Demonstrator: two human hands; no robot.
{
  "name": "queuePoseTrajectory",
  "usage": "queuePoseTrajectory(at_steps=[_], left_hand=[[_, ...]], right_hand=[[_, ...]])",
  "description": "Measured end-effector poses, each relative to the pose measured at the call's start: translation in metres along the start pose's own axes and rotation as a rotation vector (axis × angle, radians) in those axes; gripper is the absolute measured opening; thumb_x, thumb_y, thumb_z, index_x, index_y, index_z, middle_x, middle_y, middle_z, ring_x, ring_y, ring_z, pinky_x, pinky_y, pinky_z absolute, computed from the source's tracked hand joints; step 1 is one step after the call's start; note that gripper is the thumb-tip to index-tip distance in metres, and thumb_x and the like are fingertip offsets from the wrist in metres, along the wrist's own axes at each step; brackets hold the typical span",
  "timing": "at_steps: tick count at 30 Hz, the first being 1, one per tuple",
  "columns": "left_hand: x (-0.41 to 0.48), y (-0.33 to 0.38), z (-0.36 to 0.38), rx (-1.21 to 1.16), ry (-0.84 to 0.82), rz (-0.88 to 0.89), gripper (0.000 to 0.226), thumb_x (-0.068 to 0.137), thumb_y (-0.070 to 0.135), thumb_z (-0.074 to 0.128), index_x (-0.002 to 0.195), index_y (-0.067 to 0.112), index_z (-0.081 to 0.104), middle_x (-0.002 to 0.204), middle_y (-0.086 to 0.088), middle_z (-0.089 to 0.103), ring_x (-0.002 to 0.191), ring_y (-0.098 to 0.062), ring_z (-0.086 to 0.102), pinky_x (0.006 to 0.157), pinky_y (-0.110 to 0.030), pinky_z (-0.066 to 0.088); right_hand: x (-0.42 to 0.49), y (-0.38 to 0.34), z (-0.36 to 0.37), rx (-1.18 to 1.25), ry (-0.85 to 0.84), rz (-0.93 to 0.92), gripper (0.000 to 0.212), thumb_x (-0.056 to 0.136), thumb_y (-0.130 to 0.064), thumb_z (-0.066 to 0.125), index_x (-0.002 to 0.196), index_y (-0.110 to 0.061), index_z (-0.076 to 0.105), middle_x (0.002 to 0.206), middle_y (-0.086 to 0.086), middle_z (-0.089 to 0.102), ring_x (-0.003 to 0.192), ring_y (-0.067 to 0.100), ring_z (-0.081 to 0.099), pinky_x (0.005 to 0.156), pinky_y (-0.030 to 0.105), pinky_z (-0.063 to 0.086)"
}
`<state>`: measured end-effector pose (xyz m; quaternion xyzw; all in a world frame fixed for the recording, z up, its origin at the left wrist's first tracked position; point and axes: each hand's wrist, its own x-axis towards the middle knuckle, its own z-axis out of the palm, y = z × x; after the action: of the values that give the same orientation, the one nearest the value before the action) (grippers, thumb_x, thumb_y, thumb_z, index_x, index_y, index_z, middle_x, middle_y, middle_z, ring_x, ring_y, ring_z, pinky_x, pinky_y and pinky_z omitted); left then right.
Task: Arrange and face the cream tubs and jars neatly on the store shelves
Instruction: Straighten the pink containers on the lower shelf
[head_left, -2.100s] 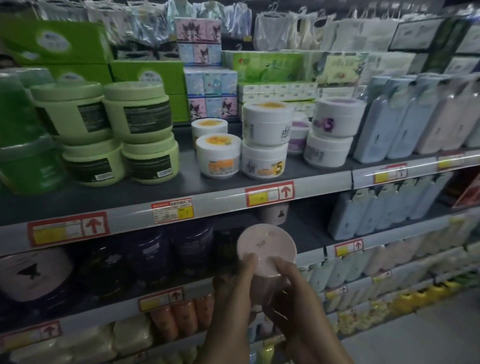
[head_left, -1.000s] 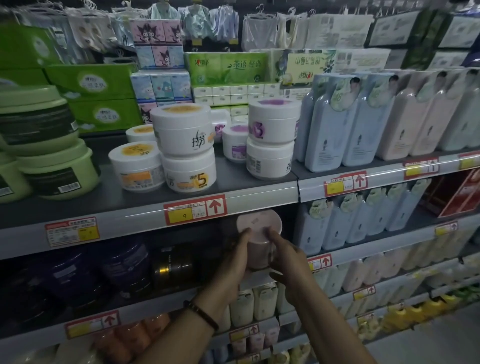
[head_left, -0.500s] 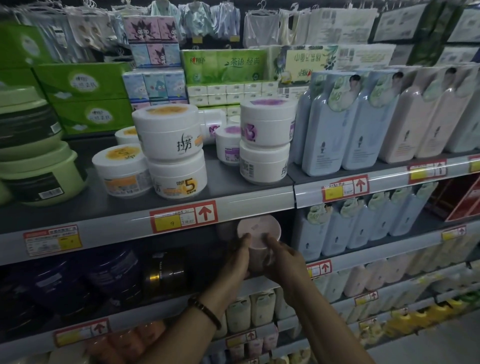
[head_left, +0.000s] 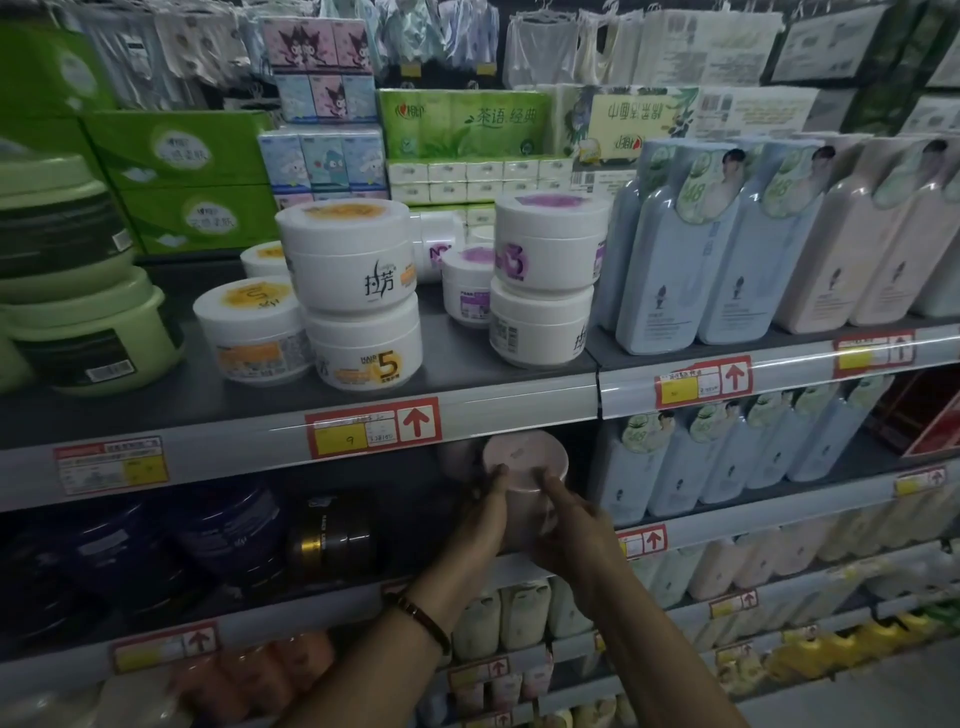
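Dimly lit, tightly stocked grey shelves (head_left: 467, 345)

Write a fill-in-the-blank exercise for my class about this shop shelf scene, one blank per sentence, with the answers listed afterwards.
1. The left hand and the right hand together hold a ____ jar.
2. The lower white tub of the orange-lidded stack is printed with the numeral ____.
3. The upper tub of the purple-lidded stack shows the numeral ____.
4. A dark bracelet sits on the ____ wrist.

Missing words: pink; 5; 3; left
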<state>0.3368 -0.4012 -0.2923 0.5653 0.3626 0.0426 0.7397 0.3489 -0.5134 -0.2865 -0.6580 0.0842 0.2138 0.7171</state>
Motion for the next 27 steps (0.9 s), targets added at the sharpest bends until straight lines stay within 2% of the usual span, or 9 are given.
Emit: queuePoseTrajectory(at_steps=[2, 6, 10, 12, 14, 19, 22, 25, 27], left_hand=[[-0.002, 0.000, 0.001, -0.016, -0.008, -0.017, 0.063, 0.103, 0.049, 0.057, 0.151, 0.009, 0.048, 0.152, -0.018, 0.052, 0.136, -0.038, 0.052, 0.117, -0.052, 0.041], [-0.007, -0.001, -0.005, -0.023, -0.034, -0.022, 0.058, 0.103, 0.051, 0.055, 0.144, 0.011, 0.055, 0.146, -0.017, 0.058, 0.131, -0.038, 0.057, 0.113, -0.052, 0.046], [-0.012, -0.009, -0.020, -0.013, -0.067, 0.042, 0.049, 0.104, 0.053, 0.053, 0.139, 0.019, 0.062, 0.138, -0.010, 0.067, 0.122, -0.029, 0.066, 0.107, -0.048, 0.053], [-0.017, -0.013, -0.028, 0.007, -0.082, 0.067, 0.046, 0.104, 0.053, 0.053, 0.138, 0.025, 0.061, 0.139, -0.005, 0.066, 0.125, -0.026, 0.064, 0.111, -0.049, 0.050], [-0.024, -0.014, -0.035, 0.036, -0.083, 0.067, 0.041, 0.105, 0.051, 0.051, 0.138, 0.027, 0.059, 0.140, -0.001, 0.063, 0.127, -0.026, 0.061, 0.111, -0.049, 0.049], [-0.038, -0.023, -0.051, 0.053, -0.069, 0.064, 0.027, 0.104, 0.051, 0.054, 0.126, 0.036, 0.059, 0.137, 0.000, 0.061, 0.121, -0.023, 0.062, 0.105, -0.047, 0.053], [-0.047, -0.025, -0.062, 0.034, -0.054, 0.052, 0.017, 0.103, 0.047, 0.058, 0.114, 0.036, 0.064, 0.125, 0.001, 0.067, 0.113, -0.023, 0.066, 0.098, -0.044, 0.057], [-0.054, -0.023, -0.076, 0.039, -0.066, 0.038, 0.033, 0.093, 0.055, 0.063, 0.115, 0.032, 0.072, 0.118, -0.002, 0.075, 0.108, -0.025, 0.072, 0.100, -0.050, 0.057], [-0.057, -0.024, -0.088, 0.039, -0.059, 0.029, 0.042, 0.084, 0.059, 0.063, 0.113, 0.031, 0.075, 0.112, -0.001, 0.078, 0.105, -0.024, 0.074, 0.100, -0.050, 0.057]], right_hand=[[-0.003, -0.002, 0.001, 0.000, -0.019, 0.000, 0.033, 0.099, -0.048, 0.069, 0.105, -0.016, 0.071, 0.100, 0.017, 0.077, 0.099, 0.039, 0.076, 0.095, 0.058, 0.061], [-0.008, -0.001, 0.005, 0.027, -0.013, -0.004, 0.037, 0.100, -0.050, 0.066, 0.117, -0.017, 0.071, 0.110, 0.020, 0.077, 0.103, 0.038, 0.076, 0.095, 0.056, 0.062], [-0.015, 0.002, 0.011, 0.064, 0.028, -0.097, 0.029, 0.103, -0.040, 0.066, 0.121, -0.017, 0.062, 0.112, 0.013, 0.073, 0.102, 0.032, 0.072, 0.081, 0.043, 0.061], [-0.020, 0.008, 0.016, 0.087, 0.095, -0.148, 0.049, 0.101, -0.039, 0.069, 0.142, -0.017, 0.052, 0.127, 0.011, 0.067, 0.109, 0.029, 0.068, 0.088, 0.046, 0.060], [-0.028, 0.014, 0.022, 0.087, 0.151, -0.187, 0.059, 0.099, -0.039, 0.072, 0.147, -0.018, 0.047, 0.139, 0.010, 0.062, 0.118, 0.030, 0.065, 0.100, 0.054, 0.057], [-0.045, 0.027, 0.032, 0.089, 0.169, -0.196, 0.035, 0.102, -0.030, 0.068, 0.131, -0.019, 0.052, 0.125, 0.008, 0.066, 0.113, 0.026, 0.066, 0.104, 0.056, 0.054], [-0.052, 0.033, 0.042, 0.083, 0.086, -0.146, 0.023, 0.103, -0.025, 0.066, 0.123, -0.017, 0.059, 0.116, 0.009, 0.071, 0.104, 0.026, 0.068, 0.092, 0.049, 0.057], [-0.060, 0.036, 0.054, 0.091, 0.014, -0.073, 0.020, 0.104, -0.018, 0.062, 0.122, -0.010, 0.065, 0.108, 0.013, 0.076, 0.096, 0.026, 0.073, 0.072, 0.038, 0.056], [-0.071, 0.037, 0.064, 0.113, -0.029, -0.042, 0.017, 0.104, -0.014, 0.060, 0.118, -0.007, 0.068, 0.100, 0.015, 0.078, 0.085, 0.025, 0.075, 0.066, 0.035, 0.057]])
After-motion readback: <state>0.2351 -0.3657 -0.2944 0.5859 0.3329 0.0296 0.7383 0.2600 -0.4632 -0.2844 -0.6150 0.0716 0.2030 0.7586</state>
